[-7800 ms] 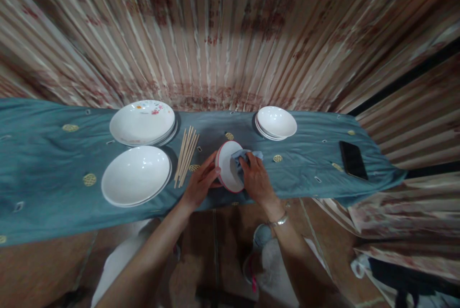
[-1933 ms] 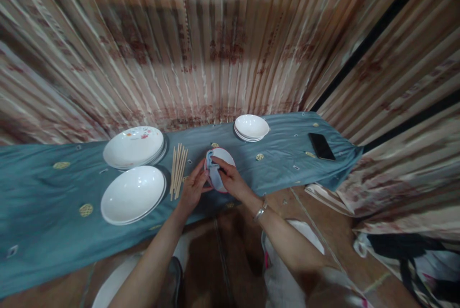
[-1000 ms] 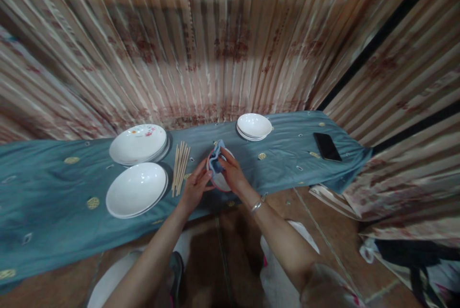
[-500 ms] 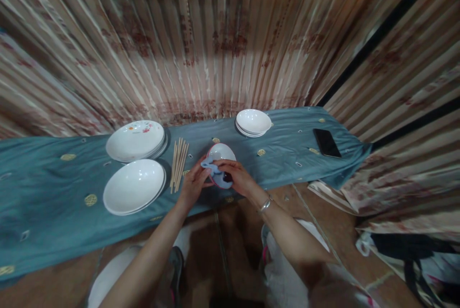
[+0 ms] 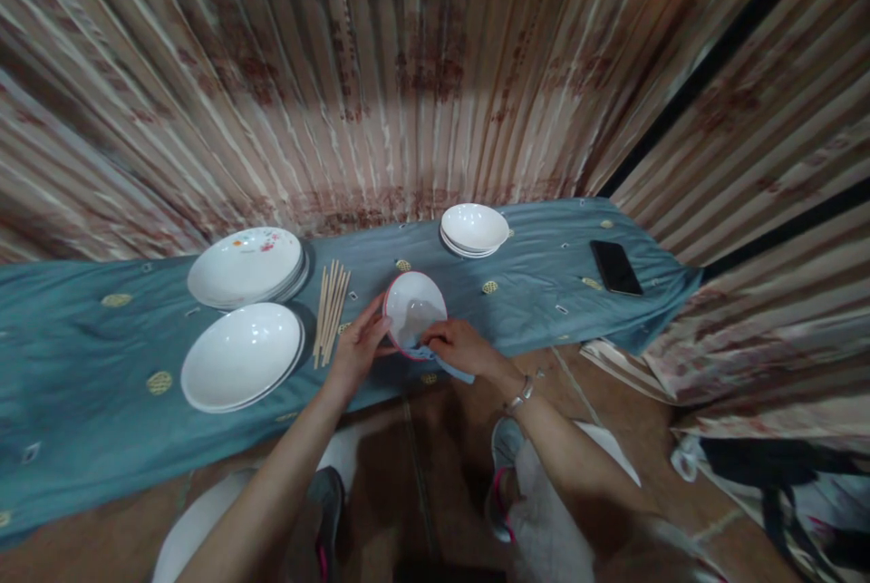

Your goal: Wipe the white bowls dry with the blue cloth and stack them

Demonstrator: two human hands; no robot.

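Observation:
A small white bowl with a red rim [image 5: 411,300] is tilted toward me over the front part of the table. My left hand [image 5: 362,336] grips its left side, thumb at the rim and fingers partly hidden underneath. At the bowl's lower right edge, my right hand [image 5: 460,345] is closed on a light blue cloth [image 5: 454,371]. Part of the cloth lies against the inside of the rim, and a loose end hangs out below the hand. Just left of my left hand lie several wooden chopsticks [image 5: 331,311], side by side.
A teal cloth [image 5: 536,293] covers the narrow table. To the left stand a stack of flowered plates [image 5: 245,266] and stacked large white bowls [image 5: 241,356]. Smaller stacked white bowls [image 5: 474,228] are at the back, a black phone [image 5: 615,267] at the right. Pleated curtains [image 5: 421,93] hang behind.
My right hand has drawn the cloth from the bowl's middle to its lower right edge, uncovering the inside. My left hand has stayed on the bowl. The view has shifted slightly.

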